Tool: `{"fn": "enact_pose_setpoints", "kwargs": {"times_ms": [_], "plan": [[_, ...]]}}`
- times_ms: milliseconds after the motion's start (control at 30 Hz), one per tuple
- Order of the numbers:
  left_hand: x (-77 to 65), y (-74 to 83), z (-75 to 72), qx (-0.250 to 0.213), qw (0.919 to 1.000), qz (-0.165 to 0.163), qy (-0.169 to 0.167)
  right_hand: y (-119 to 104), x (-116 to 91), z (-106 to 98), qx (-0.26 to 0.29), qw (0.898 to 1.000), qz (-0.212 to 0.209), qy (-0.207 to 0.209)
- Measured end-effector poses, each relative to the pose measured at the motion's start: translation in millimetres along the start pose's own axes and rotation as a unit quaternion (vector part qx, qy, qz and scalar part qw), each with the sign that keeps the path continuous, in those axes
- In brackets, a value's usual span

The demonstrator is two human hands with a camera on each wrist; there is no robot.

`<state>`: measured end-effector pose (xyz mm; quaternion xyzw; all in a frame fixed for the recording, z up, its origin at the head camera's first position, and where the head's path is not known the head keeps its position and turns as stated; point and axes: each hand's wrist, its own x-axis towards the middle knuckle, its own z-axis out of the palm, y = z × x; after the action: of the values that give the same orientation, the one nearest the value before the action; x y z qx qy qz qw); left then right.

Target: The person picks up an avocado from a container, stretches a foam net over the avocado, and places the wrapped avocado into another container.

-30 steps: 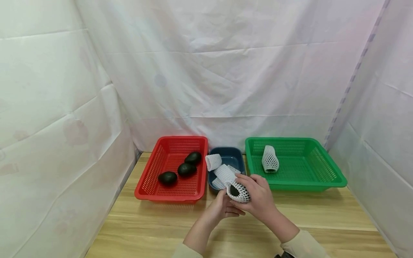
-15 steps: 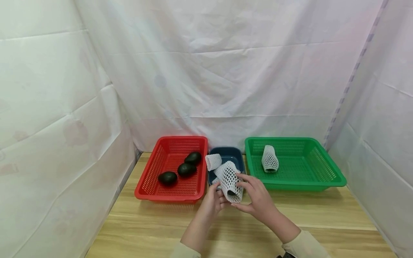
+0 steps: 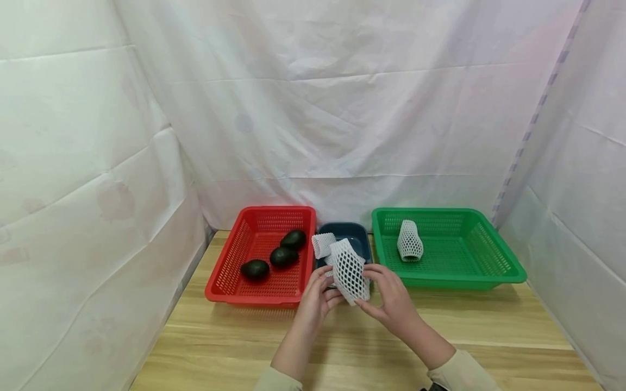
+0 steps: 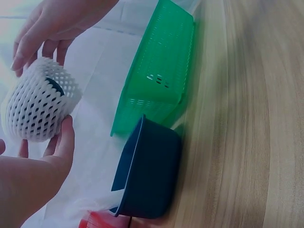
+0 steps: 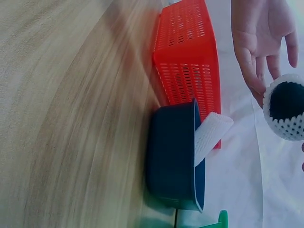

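Observation:
A dark avocado in a white foam net sleeve (image 3: 350, 271) is held up over the front of the blue bin between both hands. My left hand (image 3: 319, 297) holds its left side from below. From the right, my right hand (image 3: 391, 296) grips it with thumb and fingers. In the left wrist view the net (image 4: 37, 107) wraps most of the fruit, with a dark patch showing at its opening. Bare dark skin of the avocado (image 5: 287, 100) faces the right wrist camera at one end of the net.
At left, a red basket (image 3: 215, 288) holds three bare avocados (image 3: 283, 257). The blue bin (image 3: 359, 231) in the middle contains loose foam nets (image 3: 323, 245), one leaning over its rim. A green basket (image 3: 469, 260) at right holds one netted avocado (image 3: 409, 241). White cloth hangs behind.
The netted avocado has turned in my hands from lying sideways, its open end showing, to pointing away with the mesh side up. My left fingers have shifted up along it. Baskets are unchanged.

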<state>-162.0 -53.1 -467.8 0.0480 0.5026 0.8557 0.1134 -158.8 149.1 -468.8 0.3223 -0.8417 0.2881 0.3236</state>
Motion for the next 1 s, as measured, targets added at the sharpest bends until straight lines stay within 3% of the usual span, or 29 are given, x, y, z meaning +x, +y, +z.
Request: {"fn": "enact_pose_setpoints", "kwargs": {"times_ms": [267, 633, 1000], "plan": [[-0.2, 0.4, -0.6, 0.001, 0.9999, 0.009, 0.01, -0.7, -1.4, 0.1, 0.017, 0.998, 0.05, -0.017], [-3.0, -1.4, 0.3, -0.009, 0.9999, 0.009, 0.009, 3.1, -7.2, 6.3, 0.016, 0.999, 0.043, -0.012], [-2.5, -11.1, 6.6, -0.016, 0.9994, -0.015, -0.028, 5.4, -11.1, 6.7, 0.005, 0.996, 0.085, -0.033]]}}
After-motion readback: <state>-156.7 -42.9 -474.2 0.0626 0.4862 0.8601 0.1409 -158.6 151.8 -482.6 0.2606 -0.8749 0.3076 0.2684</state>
